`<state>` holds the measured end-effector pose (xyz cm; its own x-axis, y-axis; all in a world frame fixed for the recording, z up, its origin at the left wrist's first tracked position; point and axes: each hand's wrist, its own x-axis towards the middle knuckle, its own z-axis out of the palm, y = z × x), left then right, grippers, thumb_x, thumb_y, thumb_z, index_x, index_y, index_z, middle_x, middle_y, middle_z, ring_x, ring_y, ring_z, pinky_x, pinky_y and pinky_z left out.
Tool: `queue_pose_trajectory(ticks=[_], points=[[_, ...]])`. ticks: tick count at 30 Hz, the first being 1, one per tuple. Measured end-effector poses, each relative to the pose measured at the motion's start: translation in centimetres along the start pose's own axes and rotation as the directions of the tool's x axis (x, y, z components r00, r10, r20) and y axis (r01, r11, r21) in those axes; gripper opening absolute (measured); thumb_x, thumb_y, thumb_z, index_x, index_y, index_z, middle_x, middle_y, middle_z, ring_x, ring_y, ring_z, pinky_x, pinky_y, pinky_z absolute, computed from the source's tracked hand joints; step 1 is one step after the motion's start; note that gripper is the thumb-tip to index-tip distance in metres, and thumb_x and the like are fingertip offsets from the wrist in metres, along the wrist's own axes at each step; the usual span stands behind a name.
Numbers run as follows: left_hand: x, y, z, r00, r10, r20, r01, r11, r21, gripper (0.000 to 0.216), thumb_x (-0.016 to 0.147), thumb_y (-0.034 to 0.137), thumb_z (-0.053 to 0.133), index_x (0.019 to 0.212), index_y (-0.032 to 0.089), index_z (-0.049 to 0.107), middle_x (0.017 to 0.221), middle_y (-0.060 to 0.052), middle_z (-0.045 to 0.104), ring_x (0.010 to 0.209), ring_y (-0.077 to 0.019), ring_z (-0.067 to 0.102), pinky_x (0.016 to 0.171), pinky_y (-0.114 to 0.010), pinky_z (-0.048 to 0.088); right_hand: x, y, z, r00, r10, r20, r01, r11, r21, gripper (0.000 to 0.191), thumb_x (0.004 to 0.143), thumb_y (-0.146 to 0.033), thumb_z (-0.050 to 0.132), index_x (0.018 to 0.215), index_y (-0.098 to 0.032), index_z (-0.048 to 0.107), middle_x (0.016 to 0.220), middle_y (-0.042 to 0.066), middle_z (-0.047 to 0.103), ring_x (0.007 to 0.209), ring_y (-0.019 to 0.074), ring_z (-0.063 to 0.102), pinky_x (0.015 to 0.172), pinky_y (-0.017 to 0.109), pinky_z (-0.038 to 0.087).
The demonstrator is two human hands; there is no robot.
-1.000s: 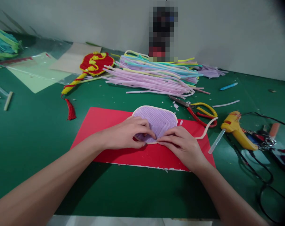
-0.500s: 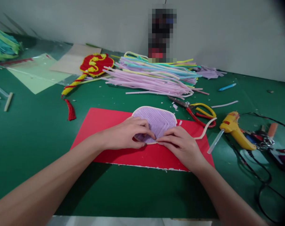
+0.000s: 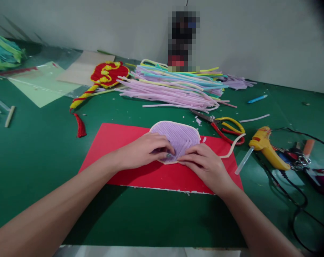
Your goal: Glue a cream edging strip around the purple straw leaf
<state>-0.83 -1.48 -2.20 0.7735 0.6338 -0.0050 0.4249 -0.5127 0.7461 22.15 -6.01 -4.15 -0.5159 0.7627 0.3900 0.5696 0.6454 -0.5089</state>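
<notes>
Pinches lilac panel [image 3: 179,134] on red board [image 3: 119,137] with right hand [image 3: 206,166]; curls left hand [image 3: 143,150] half-open over it, with hold unclear. Has cream strip [image 3: 233,146] crossing board's right edge, scissors [image 3: 214,122] and glue gun [image 3: 265,142] nearby.

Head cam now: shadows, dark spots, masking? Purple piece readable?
Head view: soft shadow on the green table beside the left forearm; top right corner dark; pixelated block before the wall; purple piece ridges legible, left hand and right hand covering parts.

A ribbed lilac panel [image 3: 178,135], cream-edged, lies apparently flat on red board [image 3: 151,179].
</notes>
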Motion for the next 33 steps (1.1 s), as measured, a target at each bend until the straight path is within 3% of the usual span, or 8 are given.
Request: queue_pose_trajectory(ticks=[6, 12, 25, 33], points=[[0.25, -0.16, 0.33, 1.0, -0.01, -0.019, 0.009, 1.0, -0.024, 0.014, 0.084, 0.015, 0.059, 0.096, 0.02, 0.065, 0.096, 0.0, 0.068, 0.087, -0.0122, 0.059, 0.08, -0.024, 0.043, -0.01, 0.01, 0.06, 1.0, 0.007, -0.002, -0.007, 1.0, 0.007, 0.018, 0.09, -0.019, 0.055, 0.089, -0.022, 0.072, 0.086, 0.004, 0.066, 0.084, 0.0152, 0.06, 0.078, 0.031, 0.05], [-0.01, -0.35, 0.45, 0.997, -0.031, -0.066, 0.03, 0.999, -0.021, 0.014, 0.083, 0.018, 0.062, 0.097, 0.021, 0.065, 0.102, -0.002, 0.059, 0.094, -0.0131, 0.057, 0.08, -0.024, 0.044, -0.08, 0.03, 0.06, 1.0, 0.018, 0.008, -0.018, 1.0, 0.013, 0.018, 0.09, -0.019, 0.054, 0.09, -0.022, 0.072, 0.086, 0.004, 0.066, 0.086, 0.0152, 0.059, 0.079, 0.032, 0.05], [0.0, -0.26, 0.56, 0.998, -0.01, -0.065, 0.009, 1.0, -0.017, 0.013, 0.085, 0.02, 0.058, 0.096, 0.022, 0.064, 0.102, -0.002, 0.058, 0.095, -0.0144, 0.056, 0.082, -0.027, 0.045, -0.13, 0.09, 0.08, 1.0, 0.024, 0.008, -0.024, 1.0, 0.003, 0.02, 0.091, -0.021, 0.053, 0.09, -0.025, 0.072, 0.087, 0.003, 0.067, 0.086, 0.0158, 0.06, 0.079, 0.034, 0.051], [-0.23, -0.82, 0.22, 0.997, -0.004, -0.079, -0.002, 0.997, -0.081, 0.009, 0.086, 0.019, 0.056, 0.087, 0.02, 0.065, 0.097, -0.001, 0.059, 0.092, -0.0125, 0.057, 0.082, -0.025, 0.045, -0.08, 0.02, 0.06, 1.0, 0.03, 0.002, -0.03, 0.999, 0.013, 0.019, 0.091, -0.021, 0.054, 0.09, -0.023, 0.072, 0.086, 0.004, 0.066, 0.085, 0.0159, 0.059, 0.078, 0.033, 0.051]])
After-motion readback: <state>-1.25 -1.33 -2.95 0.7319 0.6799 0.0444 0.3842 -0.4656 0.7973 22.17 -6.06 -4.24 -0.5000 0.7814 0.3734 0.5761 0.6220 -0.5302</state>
